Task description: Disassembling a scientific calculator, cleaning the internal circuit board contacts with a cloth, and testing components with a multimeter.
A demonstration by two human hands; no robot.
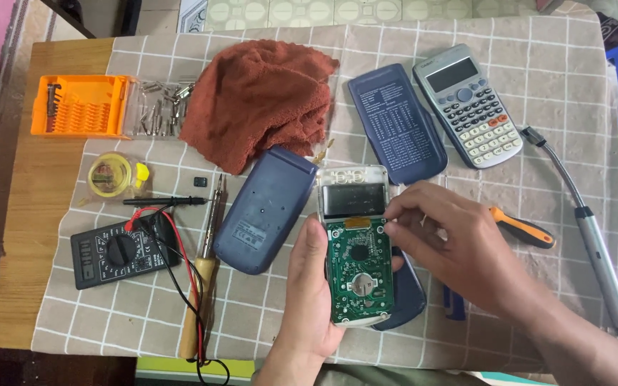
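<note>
The left hand point(315, 286) clasps the opened calculator's green circuit board point(357, 268) from its left edge, long axis pointing away, while the right hand point(459, 246) pinches its upper right edge.

wooden table point(19, 286) | checked cloth point(538, 107) spread on top, covering most

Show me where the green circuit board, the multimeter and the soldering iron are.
green circuit board point(357, 275): head view, board's middle, near the coin cell.
multimeter point(119, 250): head view, on its round dial.
soldering iron point(200, 297): head view, on its wooden handle.
</note>
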